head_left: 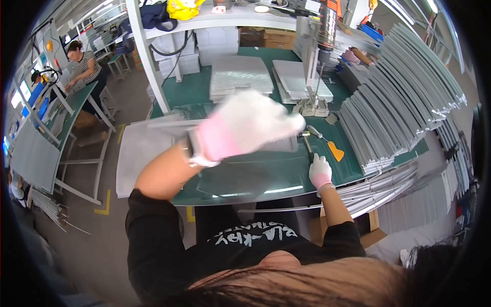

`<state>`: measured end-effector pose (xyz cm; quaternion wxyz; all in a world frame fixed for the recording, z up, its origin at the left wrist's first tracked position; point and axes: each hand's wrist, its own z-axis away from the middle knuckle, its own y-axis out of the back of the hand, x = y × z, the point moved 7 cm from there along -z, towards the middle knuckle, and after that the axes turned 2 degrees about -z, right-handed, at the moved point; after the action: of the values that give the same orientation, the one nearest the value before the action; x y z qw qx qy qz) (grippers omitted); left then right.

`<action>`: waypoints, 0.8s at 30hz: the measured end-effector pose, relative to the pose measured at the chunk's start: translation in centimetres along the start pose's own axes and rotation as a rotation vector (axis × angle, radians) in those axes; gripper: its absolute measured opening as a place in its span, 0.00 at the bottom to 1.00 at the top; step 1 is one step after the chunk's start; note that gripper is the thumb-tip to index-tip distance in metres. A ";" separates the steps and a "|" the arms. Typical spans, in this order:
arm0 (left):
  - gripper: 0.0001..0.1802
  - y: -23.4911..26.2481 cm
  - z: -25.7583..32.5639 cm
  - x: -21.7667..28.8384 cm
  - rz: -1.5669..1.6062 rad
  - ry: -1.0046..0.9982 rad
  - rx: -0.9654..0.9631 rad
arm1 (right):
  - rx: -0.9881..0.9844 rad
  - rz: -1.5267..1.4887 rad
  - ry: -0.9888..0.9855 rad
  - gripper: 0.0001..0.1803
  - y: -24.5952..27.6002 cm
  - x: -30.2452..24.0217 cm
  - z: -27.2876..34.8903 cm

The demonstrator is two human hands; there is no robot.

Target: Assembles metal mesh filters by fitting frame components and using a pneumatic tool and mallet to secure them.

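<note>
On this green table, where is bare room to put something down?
Bare mat lies near the front edge, between the left hand and the right hand. The right side is crowded with stacked metal strips; the back holds sheet stacks and a press.

Bright, even overhead light fills the room — glare streaks the glossy green table [266, 179]. The raised left hand [245, 125] smears with motion blur; fisheye edges bend and darken to black.
</note>
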<state>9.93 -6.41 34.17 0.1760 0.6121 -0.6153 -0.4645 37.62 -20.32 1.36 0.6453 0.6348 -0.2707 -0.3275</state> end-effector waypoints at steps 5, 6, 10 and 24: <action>0.12 -11.5 -2.6 3.3 0.005 -0.158 -0.068 | 0.006 -0.692 -0.053 0.28 0.2 2.0 2.3; 0.15 -12.2 -2.6 2.9 -0.003 -0.141 -0.078 | 0.003 -0.991 -0.051 0.27 1.7 2.1 3.7; 0.25 -12.4 -2.9 2.9 0.035 0.067 0.013 | 0.005 -1.159 0.142 0.31 11.3 2.0 9.9; 0.42 -13.3 -2.3 1.3 0.056 0.461 0.353 | 0.196 -0.213 0.514 0.33 23.3 -3.4 15.3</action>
<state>19.36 -6.03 24.40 0.2146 0.7054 -0.6471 -0.1939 25.57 -28.06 25.48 0.5902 0.7812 -0.0607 -0.1943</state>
